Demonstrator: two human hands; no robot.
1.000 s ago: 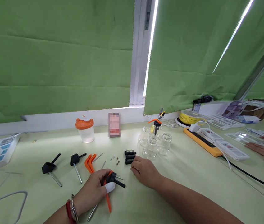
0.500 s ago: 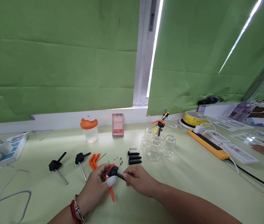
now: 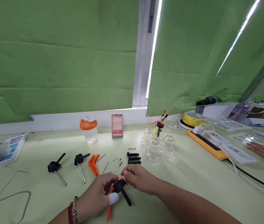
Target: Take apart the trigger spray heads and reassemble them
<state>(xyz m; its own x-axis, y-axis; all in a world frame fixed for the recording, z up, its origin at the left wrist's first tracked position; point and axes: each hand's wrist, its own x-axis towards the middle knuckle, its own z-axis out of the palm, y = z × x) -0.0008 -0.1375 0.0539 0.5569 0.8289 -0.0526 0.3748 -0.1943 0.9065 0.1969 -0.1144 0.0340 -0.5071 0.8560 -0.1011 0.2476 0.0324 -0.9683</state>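
My left hand (image 3: 101, 191), its thumb tip wrapped in white, grips a black dispenser head (image 3: 119, 185) with a black tube pointing down and right. An orange lever (image 3: 109, 213) runs along the head and sticks out below the thumb. My right hand (image 3: 138, 177) is pinched at the far upper side of the head, beside a thin metal rod (image 3: 117, 174); what its fingertips hold is hidden. Left of my hands lie two black heads with metal tubes (image 3: 54, 167) (image 3: 79, 159) and several orange levers (image 3: 92, 165). Black tube pieces (image 3: 134, 158) and a spring (image 3: 132, 148) lie beyond my right hand.
Glass jars (image 3: 152, 151) stand at centre right, one holding tools. An orange-lidded cup (image 3: 88, 129) and a small blurred box (image 3: 117, 126) stand by the wall. A yellow power strip (image 3: 206, 144) lies right; another person's hand (image 3: 262, 152) rests beyond it.
The dispenser head has been turned, so its black tube now points toward me and right. My right fingers have left the tube and moved to the head's far side.
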